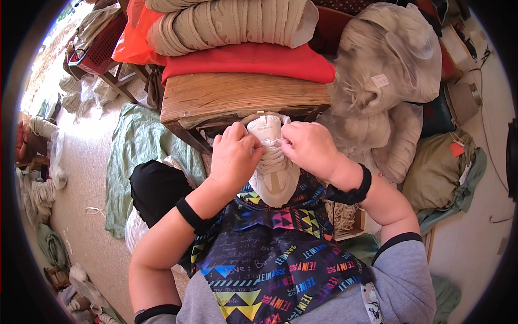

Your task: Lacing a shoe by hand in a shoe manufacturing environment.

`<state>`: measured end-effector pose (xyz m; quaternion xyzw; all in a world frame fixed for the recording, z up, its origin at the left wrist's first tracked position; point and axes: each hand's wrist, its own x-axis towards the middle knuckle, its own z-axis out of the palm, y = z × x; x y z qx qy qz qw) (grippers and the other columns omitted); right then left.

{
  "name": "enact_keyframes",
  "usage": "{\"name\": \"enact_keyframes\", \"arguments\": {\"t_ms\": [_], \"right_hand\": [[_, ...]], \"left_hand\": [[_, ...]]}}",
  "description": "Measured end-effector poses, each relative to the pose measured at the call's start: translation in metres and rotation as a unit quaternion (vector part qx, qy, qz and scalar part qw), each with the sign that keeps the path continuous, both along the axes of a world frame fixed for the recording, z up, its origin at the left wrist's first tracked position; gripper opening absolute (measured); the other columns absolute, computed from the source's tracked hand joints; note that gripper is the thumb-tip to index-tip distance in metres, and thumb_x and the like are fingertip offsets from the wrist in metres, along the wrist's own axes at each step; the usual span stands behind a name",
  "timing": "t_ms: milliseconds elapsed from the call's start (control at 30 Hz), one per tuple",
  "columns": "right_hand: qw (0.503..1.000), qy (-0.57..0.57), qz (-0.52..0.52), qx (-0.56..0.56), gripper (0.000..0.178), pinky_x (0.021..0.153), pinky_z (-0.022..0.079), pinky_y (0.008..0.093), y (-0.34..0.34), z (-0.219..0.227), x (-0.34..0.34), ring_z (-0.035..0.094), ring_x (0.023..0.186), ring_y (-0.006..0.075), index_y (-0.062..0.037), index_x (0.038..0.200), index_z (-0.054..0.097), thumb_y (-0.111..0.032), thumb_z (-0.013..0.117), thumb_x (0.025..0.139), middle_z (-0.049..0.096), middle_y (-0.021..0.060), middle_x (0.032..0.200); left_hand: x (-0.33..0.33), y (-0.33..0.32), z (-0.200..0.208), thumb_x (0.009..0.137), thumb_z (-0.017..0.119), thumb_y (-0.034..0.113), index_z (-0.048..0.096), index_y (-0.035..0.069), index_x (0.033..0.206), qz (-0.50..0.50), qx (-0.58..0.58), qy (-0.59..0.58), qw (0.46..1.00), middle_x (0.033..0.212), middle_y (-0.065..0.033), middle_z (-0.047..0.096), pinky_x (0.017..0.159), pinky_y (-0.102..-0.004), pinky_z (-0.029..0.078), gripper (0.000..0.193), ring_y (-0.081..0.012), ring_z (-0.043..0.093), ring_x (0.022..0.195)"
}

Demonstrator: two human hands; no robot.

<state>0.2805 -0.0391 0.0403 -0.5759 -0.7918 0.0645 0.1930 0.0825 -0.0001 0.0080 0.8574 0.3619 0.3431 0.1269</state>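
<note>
One white-and-beige lace-up sneaker (pixel 273 175) is located between the left grip (pixel 234 154) and the right grip (pixel 310 148), over the near end of the wooden table (pixel 245 92). Its toe points near, toward the person, above the patterned apron (pixel 280 254); its tongue and collar point far. Contact between the sneaker and the table cannot be determined.

The right grip is at the right side of the tongue, with thumb and index finger pinching a white shoelace (pixel 279 142). The left grip is at the left side of the lacing, fingers curled inward, fingertips at the upper lace rows; whether they pinch a lace cannot be told. A black wristband is fitted on each wrist.

On the table, a folded red cloth (pixel 248 62) supports a row of nested beige shoe uppers (pixel 232 29). An orange-red plastic bag (pixel 137 35) adjoins them on the far left. To the right, clear plastic bags (pixel 386 59) contain pale pieces. To the left, a green sheet (pixel 127 140) covers part of the floor (pixel 86 140); a black fabric cover (pixel 156 189) is positioned nearer.
</note>
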Motion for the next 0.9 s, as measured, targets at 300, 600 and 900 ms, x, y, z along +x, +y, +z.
{"name": "enact_keyframes", "arguments": {"t_ms": [300,600,900], "right_hand": [[0.993,-0.074,0.036,0.080,0.014,0.067,0.048,0.0403,-0.002,-0.008,-0.001,0.063,0.075,0.0279,-0.0075,0.084,0.054,-0.017,0.064,0.081,0.060,0.0093,0.079],[0.999,0.047,-0.017,0.020,0.015,0.061,0.049,0.0414,-0.008,-0.007,-0.006,0.062,0.073,0.0325,-0.0059,0.090,0.055,-0.013,0.065,0.083,0.059,0.0115,0.084],[0.990,-0.027,0.068,0.117,0.017,0.063,0.049,0.0394,-0.001,-0.011,-0.003,0.060,0.079,0.0286,-0.0072,0.087,0.051,-0.012,0.064,0.077,0.055,0.0095,0.083]], "left_hand": [[-0.004,0.006,-0.006,0.065,0.071,0.010,0.062,0.006,0.071,0.005,-0.098,-0.014,0.995,0.086,-0.0106,0.051,0.067,-0.0420,0.047,0.012,-0.0324,0.055,0.079],[-0.003,-0.003,-0.007,0.069,0.069,0.005,0.058,0.004,0.082,-0.006,-0.096,-0.084,0.992,0.088,-0.0118,0.050,0.067,-0.0401,0.047,0.018,-0.0305,0.055,0.079],[0.001,0.000,-0.010,0.071,0.065,0.003,0.057,0.007,0.081,-0.030,-0.023,-0.034,0.999,0.085,-0.0084,0.053,0.065,-0.0408,0.047,0.014,-0.0293,0.057,0.076]]}}
